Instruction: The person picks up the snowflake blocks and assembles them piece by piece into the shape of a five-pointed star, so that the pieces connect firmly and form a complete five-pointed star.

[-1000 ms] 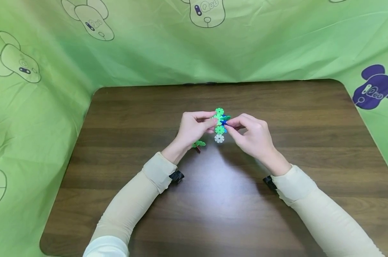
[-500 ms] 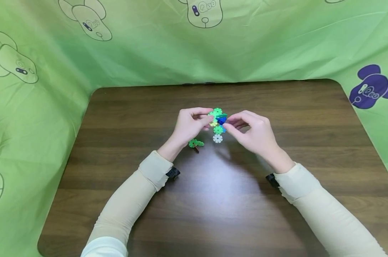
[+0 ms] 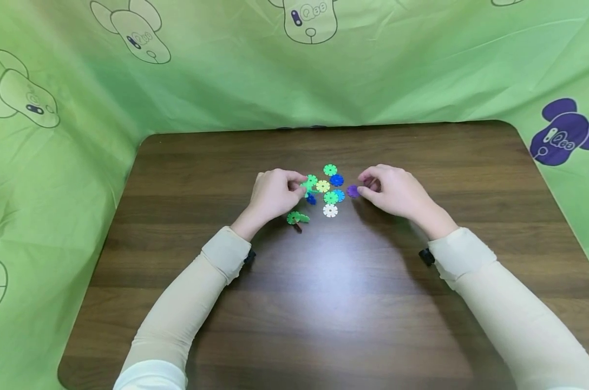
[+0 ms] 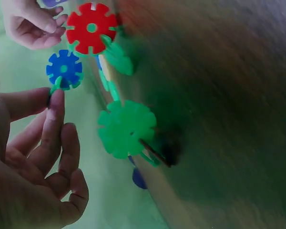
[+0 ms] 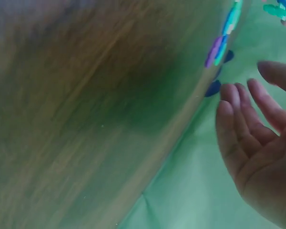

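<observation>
In the head view, my left hand [image 3: 277, 192] pinches a joined piece of green snowflake discs [image 3: 311, 181] with a dark blue disc [image 3: 311, 200] below. The left wrist view shows a blue disc [image 4: 64, 64] at its fingertips and a red disc [image 4: 81, 31] beside it; I cannot tell whether the red one belongs to the held piece. My right hand [image 3: 392, 189] hovers by a purple disc [image 3: 352, 191], and the right wrist view shows nothing between its loosely bent fingers [image 5: 238, 114]. A green piece with a brown part [image 3: 292, 218] lies below the left hand.
Loose discs lie between the hands: a yellow one [image 3: 322, 186], a white one [image 3: 330, 210], a blue one [image 3: 336, 180] and several more. The brown wooden table [image 3: 324, 314] meets a green cloth backdrop [image 3: 255, 81] at its back and sides.
My left hand has drawn left with the joined green piece, away from the loose discs. My right hand has moved right, off the dark blue disc it held, and the purple disc now shows.
</observation>
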A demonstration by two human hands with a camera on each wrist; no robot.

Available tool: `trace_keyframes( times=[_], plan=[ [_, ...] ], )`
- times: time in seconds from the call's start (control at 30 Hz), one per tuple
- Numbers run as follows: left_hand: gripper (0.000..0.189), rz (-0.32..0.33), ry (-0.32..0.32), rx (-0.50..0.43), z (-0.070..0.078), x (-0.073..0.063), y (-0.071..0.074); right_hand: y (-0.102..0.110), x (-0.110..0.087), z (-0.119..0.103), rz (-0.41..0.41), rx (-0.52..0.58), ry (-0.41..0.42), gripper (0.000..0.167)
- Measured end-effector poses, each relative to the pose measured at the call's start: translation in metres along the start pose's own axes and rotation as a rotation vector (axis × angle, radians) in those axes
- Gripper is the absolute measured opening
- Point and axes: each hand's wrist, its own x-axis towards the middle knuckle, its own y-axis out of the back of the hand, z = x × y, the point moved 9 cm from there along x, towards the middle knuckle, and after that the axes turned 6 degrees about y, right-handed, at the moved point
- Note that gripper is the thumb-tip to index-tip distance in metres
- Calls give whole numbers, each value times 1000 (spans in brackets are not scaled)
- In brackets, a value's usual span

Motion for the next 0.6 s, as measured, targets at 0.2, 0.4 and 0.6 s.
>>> trace_keyframes(
  times=[0.2,0.4,0.6],
  plan=[
    [21,-26,-37,217,-2,3,-10,-16,9,6,-99,-84,24,34],
    [23,-24,-65,284,-3,1,-13,-22,14,7,-111,-129,42,34],
    [24,-2,-71,324,-4,2,-9,-26,17,9,-123,-140,43,30]
  ],
)
